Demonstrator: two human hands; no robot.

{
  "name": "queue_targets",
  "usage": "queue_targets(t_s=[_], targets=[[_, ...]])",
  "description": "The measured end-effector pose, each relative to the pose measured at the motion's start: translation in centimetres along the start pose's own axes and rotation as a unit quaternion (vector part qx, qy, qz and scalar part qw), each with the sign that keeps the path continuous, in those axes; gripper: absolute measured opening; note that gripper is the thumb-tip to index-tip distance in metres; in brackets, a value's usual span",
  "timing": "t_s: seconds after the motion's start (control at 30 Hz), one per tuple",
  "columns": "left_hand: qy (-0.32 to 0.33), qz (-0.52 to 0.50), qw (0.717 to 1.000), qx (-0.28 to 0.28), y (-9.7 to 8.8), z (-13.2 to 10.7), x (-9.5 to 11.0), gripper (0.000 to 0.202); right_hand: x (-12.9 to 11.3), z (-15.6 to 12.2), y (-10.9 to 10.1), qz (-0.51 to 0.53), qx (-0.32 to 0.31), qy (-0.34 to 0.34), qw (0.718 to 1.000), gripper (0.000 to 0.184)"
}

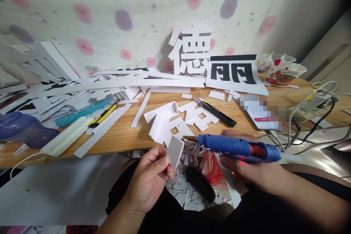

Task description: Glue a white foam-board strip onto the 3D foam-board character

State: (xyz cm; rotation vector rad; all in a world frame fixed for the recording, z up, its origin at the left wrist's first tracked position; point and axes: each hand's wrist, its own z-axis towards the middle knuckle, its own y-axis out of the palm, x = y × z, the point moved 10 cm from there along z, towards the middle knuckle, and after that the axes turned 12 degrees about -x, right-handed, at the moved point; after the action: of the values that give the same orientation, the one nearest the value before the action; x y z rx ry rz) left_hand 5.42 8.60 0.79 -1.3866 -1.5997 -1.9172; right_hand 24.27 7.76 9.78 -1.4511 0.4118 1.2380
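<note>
Between thumb and fingers, my left hand point(149, 177) pinches a small white foam board piece point(175, 151) in front of the table edge. My right hand point(246, 168) is wrapped round a blue hot glue gun point(230, 147), whose brown nozzle points left and ends at or very near the piece's upper right corner; I cannot tell if they touch. Just beyond, a partly built white foam board shape point(161, 120) with raised sides lies on the table. A black utility knife point(216, 112) rests to its right, across white cut-outs.
The wooden table point(117, 142) carries many white strips on the left, a yellow cutter point(105, 114) and a white lamp-like bar point(67, 137). A finished white character point(190, 51), a printed sheet point(236, 75), a paper bowl point(285, 75), a phone point(263, 113) and cables stand around.
</note>
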Motion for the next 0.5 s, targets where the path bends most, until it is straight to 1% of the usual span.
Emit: queue_targets(t_s=[0.03,0.1,0.2,0.3,0.5], targets=[[0.014,0.043,0.999,0.004,-0.2,0.0,0.8,0.021,0.1,0.0,-0.1,0.017,-0.002,0.004,1.000,0.022],[0.041,0.125,0.991,-0.005,-0.2,0.1,2.4,0.022,0.2,0.0,-0.2,0.052,-0.007,0.011,0.999,0.022],[0.063,0.212,0.975,-0.028,0.2,0.1,3.9,0.022,0.1,0.2,0.0,0.080,-0.024,0.009,0.996,0.021],[0.061,0.253,0.965,-0.037,0.1,0.0,4.2,0.019,0.2,0.2,0.2,0.077,-0.033,0.021,0.996,0.023],[0.037,0.298,0.952,-0.057,-0.4,-0.1,3.5,0.016,0.2,0.2,0.1,0.074,-0.021,0.020,0.997,0.020]])
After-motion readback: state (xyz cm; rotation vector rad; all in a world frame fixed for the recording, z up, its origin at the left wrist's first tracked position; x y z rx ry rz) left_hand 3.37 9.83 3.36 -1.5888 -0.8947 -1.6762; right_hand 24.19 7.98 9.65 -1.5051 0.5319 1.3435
